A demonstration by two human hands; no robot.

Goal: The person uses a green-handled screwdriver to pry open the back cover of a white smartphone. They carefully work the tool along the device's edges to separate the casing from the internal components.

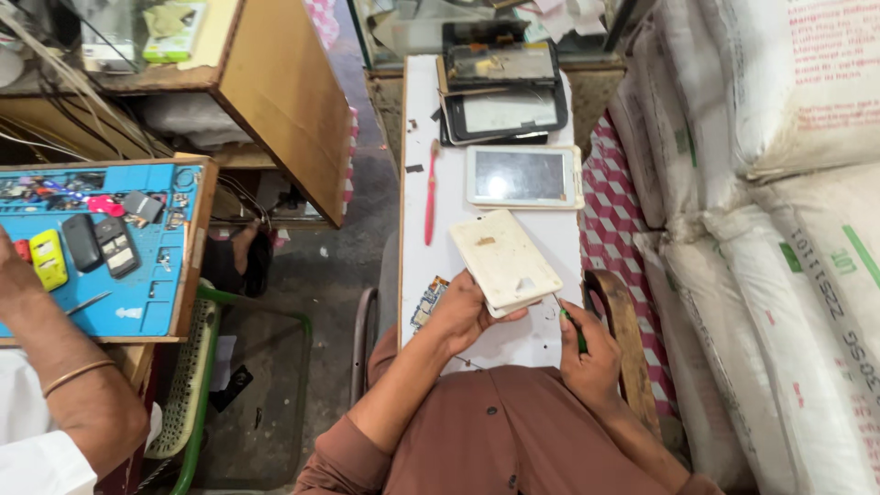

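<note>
On the narrow white bench: head view only.
Left hand (463, 313): fingers curled round the lower-left corner of the white tablet shell (505, 262), pinning it flat.
Right hand (589, 353): closed on a green screwdriver (574, 327), tip at the shell's five o'clock corner.
Advice: I'd judge a steady downward press and an upright driver best, lest it slip.
Twelve o'clock: white tablet (522, 176), dark tablets (504, 112).
Ten o'clock: red toothbrush (430, 194).
Nine o'clock: another person's arm (64, 362) beside a blue mat (147, 302).

Bright, soft daylight all over. Glare on white tablet screen (520, 174). Shadows faint, darkest under wooden shelf (275, 92). Picture sharp in middle, edges bent and stretched.
</note>
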